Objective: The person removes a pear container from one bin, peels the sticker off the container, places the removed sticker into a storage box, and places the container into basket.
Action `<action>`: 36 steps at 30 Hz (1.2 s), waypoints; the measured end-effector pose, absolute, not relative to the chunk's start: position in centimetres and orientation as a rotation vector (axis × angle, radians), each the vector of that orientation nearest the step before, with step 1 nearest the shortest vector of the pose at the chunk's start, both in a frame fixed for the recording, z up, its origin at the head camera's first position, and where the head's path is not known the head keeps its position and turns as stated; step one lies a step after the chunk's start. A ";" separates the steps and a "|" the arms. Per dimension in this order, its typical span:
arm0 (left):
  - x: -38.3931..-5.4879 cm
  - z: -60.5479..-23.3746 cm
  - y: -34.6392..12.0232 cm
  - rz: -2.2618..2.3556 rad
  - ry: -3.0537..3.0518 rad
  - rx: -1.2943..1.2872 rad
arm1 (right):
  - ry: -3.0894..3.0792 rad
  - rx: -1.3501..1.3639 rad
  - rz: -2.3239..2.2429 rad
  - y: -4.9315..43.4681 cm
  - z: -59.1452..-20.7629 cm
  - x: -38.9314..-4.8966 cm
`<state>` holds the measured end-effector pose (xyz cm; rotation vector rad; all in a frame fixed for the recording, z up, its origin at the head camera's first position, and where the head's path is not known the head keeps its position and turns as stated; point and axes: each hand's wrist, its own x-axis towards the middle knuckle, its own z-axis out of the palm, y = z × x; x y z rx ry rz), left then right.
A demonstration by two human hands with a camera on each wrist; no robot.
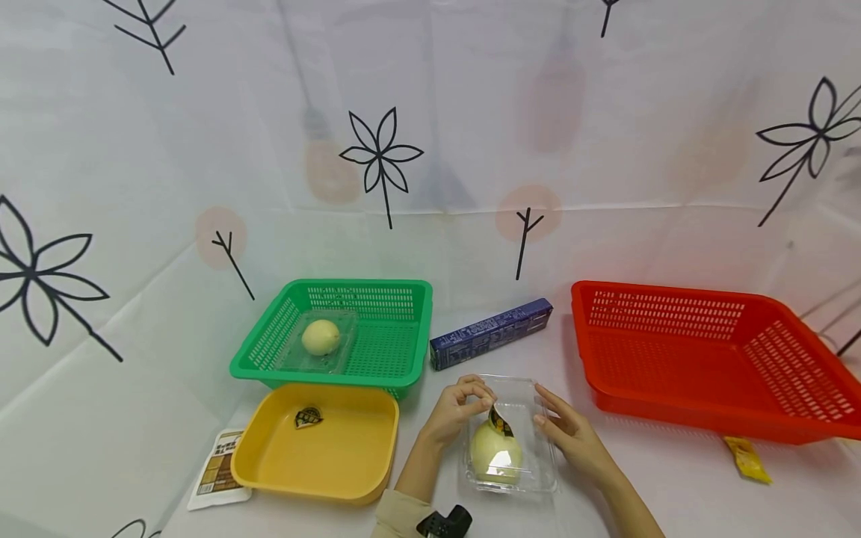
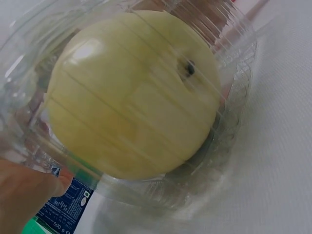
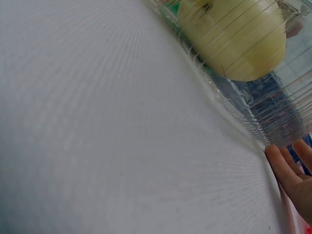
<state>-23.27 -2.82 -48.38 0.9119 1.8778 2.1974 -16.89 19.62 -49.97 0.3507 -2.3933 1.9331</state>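
A clear plastic clamshell box (image 1: 528,467) stands on the white cloth in the head view, with a pale yellow-green round fruit (image 1: 495,453) inside. My left hand (image 1: 449,409) pinches the upper end of a black-and-yellow sticker (image 1: 501,423), which curls up from the lid. The left wrist view shows the fruit (image 2: 131,97) large behind the ribbed plastic, its dark stem hollow facing right. At the box's right edge, my right hand (image 1: 572,437) touches the plastic with nearly straight fingers. Those fingers (image 3: 285,170) also show against the box side in the right wrist view.
A green basket (image 1: 413,321) at the back left holds another boxed fruit (image 1: 321,338). In front, a yellow basin (image 1: 323,467) has a similar sticker (image 1: 308,418), beside a white-brown packet (image 1: 218,471). A blue carton (image 1: 491,334), red basket (image 1: 673,366) and yellow packet (image 1: 748,459) lie around.
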 end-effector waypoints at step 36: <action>-23.3 -48.3 -2.9 2.217 1.831 0.857 | -2.422 0.320 1.903 19.6 -49.7 -16.8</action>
